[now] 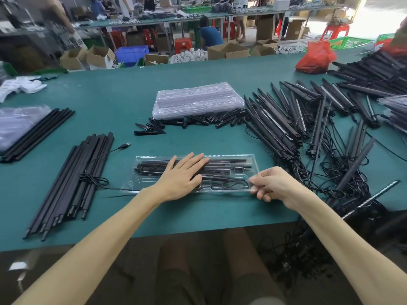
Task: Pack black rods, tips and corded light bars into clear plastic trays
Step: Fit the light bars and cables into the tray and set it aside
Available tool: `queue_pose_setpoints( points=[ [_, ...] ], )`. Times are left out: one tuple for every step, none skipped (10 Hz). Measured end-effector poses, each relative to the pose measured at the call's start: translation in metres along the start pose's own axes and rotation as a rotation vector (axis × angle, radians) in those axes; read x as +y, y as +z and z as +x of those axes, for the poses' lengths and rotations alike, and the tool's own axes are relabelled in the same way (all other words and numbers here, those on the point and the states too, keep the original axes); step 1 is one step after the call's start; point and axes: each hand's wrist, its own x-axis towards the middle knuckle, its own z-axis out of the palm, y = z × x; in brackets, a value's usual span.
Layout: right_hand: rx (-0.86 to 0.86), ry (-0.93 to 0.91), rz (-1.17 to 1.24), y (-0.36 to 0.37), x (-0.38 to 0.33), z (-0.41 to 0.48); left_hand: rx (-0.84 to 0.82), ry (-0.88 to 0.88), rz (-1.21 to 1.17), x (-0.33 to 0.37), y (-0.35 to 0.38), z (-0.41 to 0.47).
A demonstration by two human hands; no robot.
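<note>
Fig. Clear tray [253, 165] being held flat on desk [123, 102], centre, near edge.
- Left hand [182, 175] being pressed on packed rods [222, 160], fingers straight and apart.
- Right hand [271, 183] being clamped on tray's near right corner, fingers curled round rim.
- Tray being presented open face up, long axis left–right, parallel to near desk edge. Rods being carried along same axis.
- Risk, judged: cord [94, 180] being trailed from tray's left end over loose rod bundle [66, 190]. Snagging likely if tray is lifted. Thin corner may be flexed, contents spilled.
</note>
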Motion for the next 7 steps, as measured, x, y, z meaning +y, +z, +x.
queue_pose_setpoints(
  points=[
    [0.009, -0.002, -0.008, 0.0008, -0.0007, -0.0003, -0.009, -0.002, -0.005, -0.0002, -0.0016, 0.0003],
    [0.017, -0.005, -0.017, 0.0009, -0.0007, 0.0000, -0.016, 0.001, -0.016, 0.0004, -0.0036, 0.0005],
    [0.022, -0.007, -0.023, 0.0012, -0.0006, 0.0007, -0.019, 0.003, -0.014, 0.0010, -0.0052, 0.0002],
    [0.030, -0.011, -0.028, 0.0020, 0.0001, 0.0014, -0.024, 0.001, -0.016, 0.0013, -0.0060, 0.0002],
    [0.032, -0.013, -0.032, 0.0024, 0.0000, 0.0017, -0.032, -0.002, -0.021, 0.0012, -0.0066, -0.0001],
    [0.035, -0.017, -0.035, 0.0029, 0.0002, 0.0014, -0.041, -0.001, -0.033, 0.0012, -0.0077, 0.0000],
    [0.041, -0.023, -0.040, 0.0036, -0.0001, 0.0011, -0.045, -0.002, -0.044, 0.0014, -0.0091, 0.0006]
  ],
)
